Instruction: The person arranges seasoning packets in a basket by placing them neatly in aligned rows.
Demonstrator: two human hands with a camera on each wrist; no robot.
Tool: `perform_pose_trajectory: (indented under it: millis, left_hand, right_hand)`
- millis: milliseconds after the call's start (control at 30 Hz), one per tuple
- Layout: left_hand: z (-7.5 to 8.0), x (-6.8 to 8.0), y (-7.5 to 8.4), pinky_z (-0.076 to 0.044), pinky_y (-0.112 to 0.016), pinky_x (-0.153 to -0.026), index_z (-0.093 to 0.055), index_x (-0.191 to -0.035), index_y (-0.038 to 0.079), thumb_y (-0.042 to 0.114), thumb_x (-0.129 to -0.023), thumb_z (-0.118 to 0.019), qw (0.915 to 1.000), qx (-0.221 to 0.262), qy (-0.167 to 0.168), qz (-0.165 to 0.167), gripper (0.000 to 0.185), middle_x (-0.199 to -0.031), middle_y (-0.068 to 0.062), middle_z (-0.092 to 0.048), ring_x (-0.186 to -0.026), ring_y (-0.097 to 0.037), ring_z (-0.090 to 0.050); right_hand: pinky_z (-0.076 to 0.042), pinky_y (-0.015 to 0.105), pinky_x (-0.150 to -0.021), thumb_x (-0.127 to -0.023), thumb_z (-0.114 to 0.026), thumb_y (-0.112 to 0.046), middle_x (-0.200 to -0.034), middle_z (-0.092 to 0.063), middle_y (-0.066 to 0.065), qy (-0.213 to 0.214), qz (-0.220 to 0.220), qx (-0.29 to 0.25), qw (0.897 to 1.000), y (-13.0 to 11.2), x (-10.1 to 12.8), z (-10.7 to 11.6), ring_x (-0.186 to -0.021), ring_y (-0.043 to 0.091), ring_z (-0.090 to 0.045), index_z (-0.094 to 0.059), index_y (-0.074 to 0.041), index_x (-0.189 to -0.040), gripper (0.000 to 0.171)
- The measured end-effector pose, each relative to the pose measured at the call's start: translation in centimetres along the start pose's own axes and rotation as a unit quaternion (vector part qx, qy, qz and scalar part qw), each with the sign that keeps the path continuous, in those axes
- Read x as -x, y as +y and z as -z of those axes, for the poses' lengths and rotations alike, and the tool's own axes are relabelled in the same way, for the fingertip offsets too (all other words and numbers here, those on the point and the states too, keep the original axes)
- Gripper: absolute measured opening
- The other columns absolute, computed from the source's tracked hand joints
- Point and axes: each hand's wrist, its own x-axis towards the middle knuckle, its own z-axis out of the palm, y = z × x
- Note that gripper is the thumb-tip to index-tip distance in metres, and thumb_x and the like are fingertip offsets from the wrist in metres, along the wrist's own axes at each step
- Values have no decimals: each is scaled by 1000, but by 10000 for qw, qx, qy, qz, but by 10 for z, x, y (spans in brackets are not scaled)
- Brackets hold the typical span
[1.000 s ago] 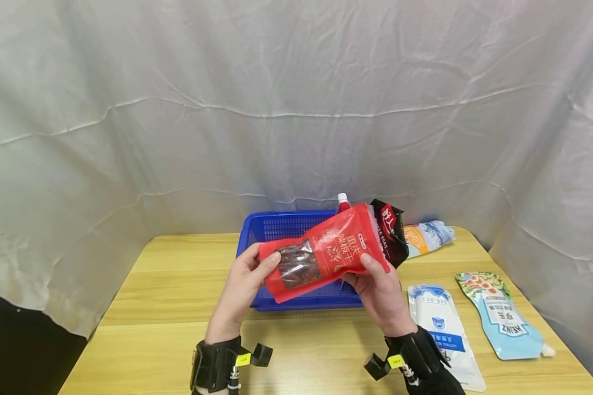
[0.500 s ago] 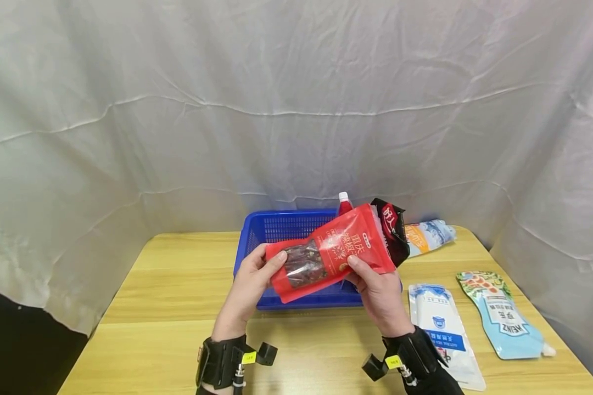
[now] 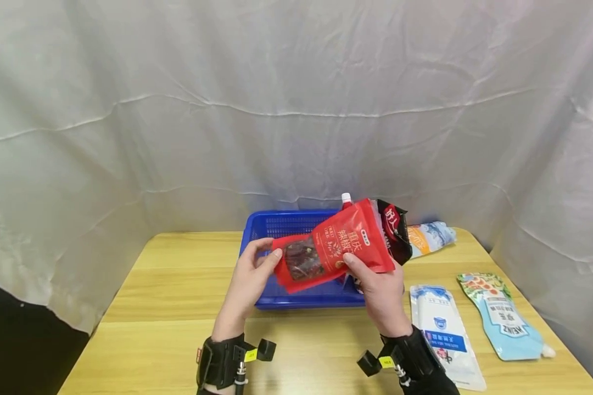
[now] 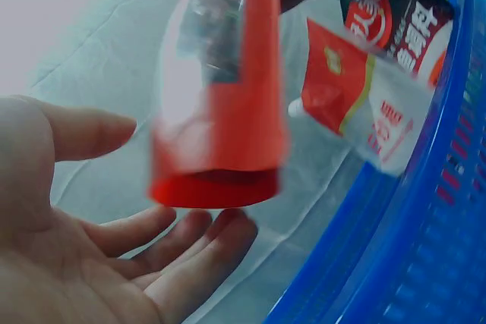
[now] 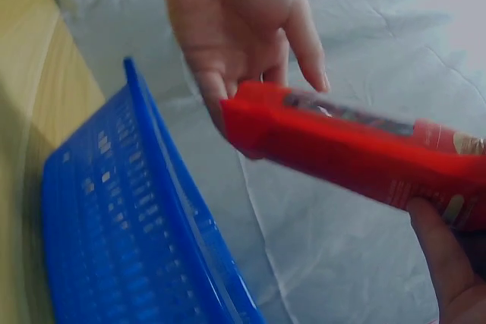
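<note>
Pouch of glossy red plastic tilts just below mid-frame over a blue rectangular plastic basket, pinched by the right grip. The left grip is spread around the pouch's left end, thumb apart from it.

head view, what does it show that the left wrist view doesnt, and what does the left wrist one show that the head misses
Only the head view: the light blue pouch, the white packet and the blue-and-orange packet, all on the table.

Only the left wrist view: the palm side of the left hand, the bottom end of the red packet, and the lettered face of the red-and-white pouch.

Both: the red packet, both hands, the blue basket and the black packet.
</note>
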Motion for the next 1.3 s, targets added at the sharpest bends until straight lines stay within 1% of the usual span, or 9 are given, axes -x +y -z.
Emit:
perform_pose_trajectory:
  millis: [133, 300, 500, 567, 700, 867, 967, 1133, 1300]
  left_hand:
    - [9, 0, -1, -55, -50, -102, -55, -140, 0, 18, -104, -63, 9974, -519, 495, -114, 41, -140, -19, -59, -122, -34, -64]
    - [24, 2, -1, -50, -52, -107, -56, -140, 2, 23, -104, -64, 9861, -1254, 1083, -127, 42, -142, -17, -55, -131, -35, -58]
    - [38, -3, -6, -52, -52, -103, -56, -138, -1, 23, -102, -63, 9734, -1867, 1327, 24, 44, -139, -19, -52, -127, -38, -58]
    - [41, -3, -8, -51, -54, -102, -56, -138, -3, 25, -101, -63, 9676, -2138, 1336, 162, 46, -140, -21, -51, -126, -40, -57]
    - [46, -5, -15, -50, -57, -101, -54, -141, -3, 28, -102, -61, 9584, -2547, 1156, 565, 51, -144, -23, -49, -127, -41, -55]
    - [49, -10, -23, -52, -55, -99, -51, -144, -4, 26, -101, -63, 9547, -2702, 926, 834, 53, -144, -25, -49, -124, -41, -60]
    - [49, -11, -24, -53, -55, -98, -52, -143, -5, 22, -101, -64, 9547, -2721, 828, 873, 52, -142, -27, -51, -121, -41, -62]
    - [49, -11, -26, -53, -55, -97, -54, -142, -5, 16, -99, -65, 9542, -2762, 758, 863, 49, -139, -29, -53, -117, -42, -63]
    - [49, -9, -29, -58, -54, -94, -53, -143, -7, 10, -99, -64, 9565, -2693, 665, 901, 48, -139, -31, -52, -119, -45, -64]
  right_hand:
    - [-61, 30, -84, -91, -83, -18, -125, -70, 8, 247, 218, 885, 9955, -1, 1, -4, -109, 24, -66, -65, -9, -134, 47]
    - [-62, 29, -72, -88, -86, -23, -117, -73, 8, 261, 782, 1732, 9814, 1, -4, -10, -97, 23, -69, -70, -8, -127, 45]
    - [-57, 28, -53, -87, -87, -23, -106, -76, 13, 74, 1618, 2948, 9417, 5, -14, -18, -73, 21, -69, -72, -5, -120, 40]
    - [-57, 30, -52, -87, -88, -23, -105, -76, 15, 17, 1738, 3330, 9268, 6, -18, -22, -69, 21, -68, -72, -3, -119, 41]
    - [-63, 36, -62, -87, -87, -24, -111, -75, 17, -126, 1663, 3880, 9064, 8, -24, -29, -79, 25, -74, -71, -1, -123, 46]
    - [-64, 43, -69, -89, -85, -23, -113, -75, 19, -281, 1484, 4255, 8923, 10, -30, -34, -87, 29, -76, -69, -1, -126, 46]
    - [-64, 44, -70, -90, -84, -24, -111, -76, 18, -292, 1403, 4482, 8824, 13, -35, -36, -86, 28, -74, -70, -1, -125, 44]
    - [-64, 47, -77, -91, -82, -25, -111, -76, 17, -278, 1210, 4682, 8749, 20, -42, -38, -91, 29, -74, -70, -2, -125, 43]
    - [-62, 44, -74, -89, -82, -23, -105, -77, 18, -144, 1303, 4853, 8645, 27, -45, -40, -88, 28, -74, -71, 0, -121, 40]
